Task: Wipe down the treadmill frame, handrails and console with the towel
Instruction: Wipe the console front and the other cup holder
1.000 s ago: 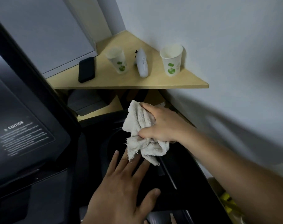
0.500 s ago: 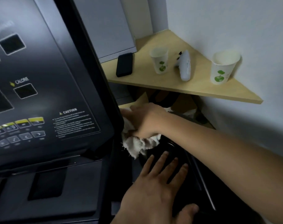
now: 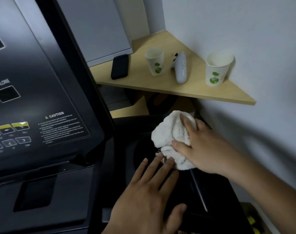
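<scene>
Shelf [image 3: 203,92]: wooden, at 1 o'clock.
Right hand [image 3: 204,146]: clutching bunched towel [image 3: 170,137] on black frame [image 3: 127,132]; contact hidden.
Left hand [image 3: 149,198]: flat, spread, perhaps touching towel.

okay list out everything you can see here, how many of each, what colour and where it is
treadmill console: 1, black with yellow buttons and a white caution label, left.
treadmill side tray: 1, black, centre, under both hands.
towel: 1, white, bunched on the tray.
corner shelf: 1, light wood, against the wall, upper right.
paper cups: 2, white with green print, upright on the shelf.
phone: 1, black, flat at the shelf's left end.
controller: 1, white, lying between the cups.
wall: white, right.
right hand: 1, gripping the towel.
left hand: 1, flat on the tray, fingers spread, tips at the towel's edge.
</scene>
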